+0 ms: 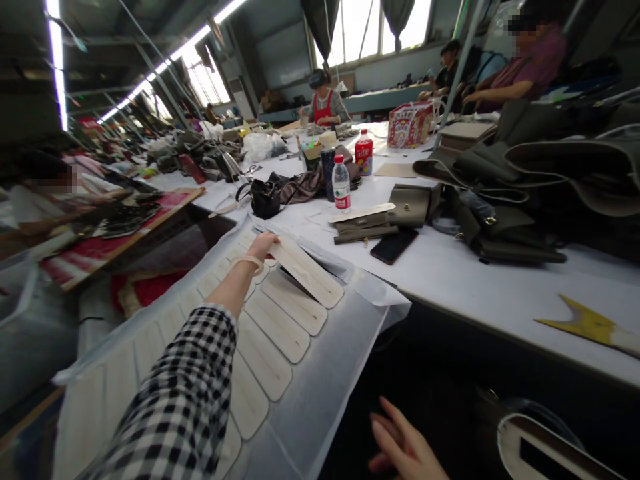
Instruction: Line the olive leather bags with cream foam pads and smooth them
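- Long white worktable (450, 273), cluttered with olive-grey leather bags (505, 193), a clear plastic water bottle (341, 183) and a black phone (393, 245).
- Translucent white sheet (345, 333) carrying overlapping rows of cream oblong strips.
- Cream oblong leather strip (307, 272), top of its row, pinched at one end by left hand (263, 245).
- Right hand (405, 443) low, fingers loose, grasping nothing.

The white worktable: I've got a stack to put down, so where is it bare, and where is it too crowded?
The white worktable is bare between the black phone and the yellow offcut, along the near edge. Crowded: the olive bags on the right, and the bottles and black handbag farther back.
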A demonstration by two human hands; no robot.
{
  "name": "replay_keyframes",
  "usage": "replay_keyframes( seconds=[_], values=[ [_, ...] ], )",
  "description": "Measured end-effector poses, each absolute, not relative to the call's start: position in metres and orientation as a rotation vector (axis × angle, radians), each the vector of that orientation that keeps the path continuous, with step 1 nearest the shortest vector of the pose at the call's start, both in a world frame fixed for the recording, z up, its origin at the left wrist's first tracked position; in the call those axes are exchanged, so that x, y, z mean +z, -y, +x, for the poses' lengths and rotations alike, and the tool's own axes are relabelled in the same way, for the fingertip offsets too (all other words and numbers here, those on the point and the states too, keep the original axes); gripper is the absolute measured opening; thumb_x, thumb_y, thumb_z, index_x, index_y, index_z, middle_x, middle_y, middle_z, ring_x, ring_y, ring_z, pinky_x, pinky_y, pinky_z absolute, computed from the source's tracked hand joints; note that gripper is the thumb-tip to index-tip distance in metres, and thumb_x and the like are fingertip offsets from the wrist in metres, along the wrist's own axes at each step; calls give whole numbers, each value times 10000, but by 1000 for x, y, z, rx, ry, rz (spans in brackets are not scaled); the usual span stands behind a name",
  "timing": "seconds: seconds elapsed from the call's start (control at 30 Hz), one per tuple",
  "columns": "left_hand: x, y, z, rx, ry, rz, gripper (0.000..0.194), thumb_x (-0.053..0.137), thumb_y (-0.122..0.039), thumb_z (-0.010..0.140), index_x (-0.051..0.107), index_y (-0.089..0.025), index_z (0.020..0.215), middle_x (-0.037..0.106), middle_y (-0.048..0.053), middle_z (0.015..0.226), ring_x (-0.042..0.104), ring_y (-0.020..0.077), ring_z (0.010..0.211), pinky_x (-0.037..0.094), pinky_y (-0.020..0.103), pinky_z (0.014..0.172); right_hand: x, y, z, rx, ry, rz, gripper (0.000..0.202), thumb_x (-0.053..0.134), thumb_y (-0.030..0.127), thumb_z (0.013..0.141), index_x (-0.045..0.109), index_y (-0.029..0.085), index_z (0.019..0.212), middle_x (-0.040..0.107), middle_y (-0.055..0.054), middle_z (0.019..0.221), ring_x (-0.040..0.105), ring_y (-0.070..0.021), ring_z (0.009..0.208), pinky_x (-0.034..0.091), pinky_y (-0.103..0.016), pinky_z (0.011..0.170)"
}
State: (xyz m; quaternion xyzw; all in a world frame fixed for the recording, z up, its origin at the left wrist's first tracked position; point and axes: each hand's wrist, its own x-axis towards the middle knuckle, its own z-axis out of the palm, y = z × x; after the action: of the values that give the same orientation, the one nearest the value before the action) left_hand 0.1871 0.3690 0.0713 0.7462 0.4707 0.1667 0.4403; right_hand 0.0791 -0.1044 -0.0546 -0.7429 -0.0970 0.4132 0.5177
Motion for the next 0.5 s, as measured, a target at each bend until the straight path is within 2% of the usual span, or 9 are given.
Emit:
replay_keyframes(
  seconds=[0.03, 0.07, 0.13, 0.17, 0.2, 0.27, 0.37, 0.5],
  values=[
    [75, -368, 185, 465, -1142, 1847, 219, 598, -286, 920, 602, -119, 1061, 605, 45, 931, 583, 130, 768, 530, 294, 681, -62, 79, 80, 1126, 173, -1611, 825, 548, 672, 783, 391, 209, 1448, 545, -227, 1373, 702, -238, 691, 553, -332, 419],
    [77, -368, 182, 512, -1126, 1835, 210, 605, -279, 914, 605, -118, 1049, 604, 45, 929, 580, 130, 769, 527, 291, 679, -68, 56, 80, 1168, 193, -1500, 868, 569, 671, 756, 356, 201, 1454, 561, -219, 1348, 692, -213, 681, 529, -289, 405],
    [78, -372, 173, 595, -1127, 1780, 204, 614, -267, 906, 604, -117, 1044, 602, 46, 941, 575, 127, 775, 523, 282, 676, -73, 22, 78, 1160, 201, -1411, 844, 579, 656, 720, 409, 153, 1375, 685, -165, 1068, 647, -179, 577, 474, -244, 364],
    [76, -375, 167, 626, -1148, 1734, 207, 612, -263, 907, 600, -117, 1054, 600, 48, 950, 575, 127, 777, 523, 279, 674, -74, 11, 78, 1108, 214, -1413, 773, 567, 635, 723, 462, 134, 1303, 696, -107, 874, 611, -166, 515, 444, -229, 344],
    [73, -379, 161, 651, -1181, 1676, 213, 606, -261, 911, 593, -118, 1068, 598, 50, 959, 576, 127, 780, 525, 279, 673, -75, 3, 77, 1052, 215, -1426, 692, 546, 611, 734, 506, 124, 1223, 658, -50, 708, 575, -157, 461, 418, -222, 329],
    [66, -386, 150, 674, -1266, 1545, 220, 593, -254, 919, 579, -115, 1089, 594, 56, 968, 581, 133, 787, 533, 289, 677, -79, -4, 77, 971, 208, -1443, 550, 502, 555, 751, 556, 124, 1087, 558, 17, 517, 525, -150, 396, 385, -216, 316],
    [60, -391, 137, 685, -1307, 1371, 213, 553, -216, 935, 555, -113, 1121, 595, 60, 964, 595, 138, 787, 548, 302, 684, -89, -6, 79, 974, 169, -1452, 451, 481, 499, 738, 575, 132, 981, 515, 28, 422, 502, -150, 352, 349, -208, 304],
    [65, -388, 134, 723, -1156, 1253, 241, 467, -105, 927, 523, -128, 1161, 619, 55, 957, 620, 136, 776, 569, 312, 701, -102, -6, 81, 997, 144, -1451, 423, 481, 465, 727, 584, 133, 968, 529, 19, 412, 529, -167, 351, 359, -211, 305]
  ],
)
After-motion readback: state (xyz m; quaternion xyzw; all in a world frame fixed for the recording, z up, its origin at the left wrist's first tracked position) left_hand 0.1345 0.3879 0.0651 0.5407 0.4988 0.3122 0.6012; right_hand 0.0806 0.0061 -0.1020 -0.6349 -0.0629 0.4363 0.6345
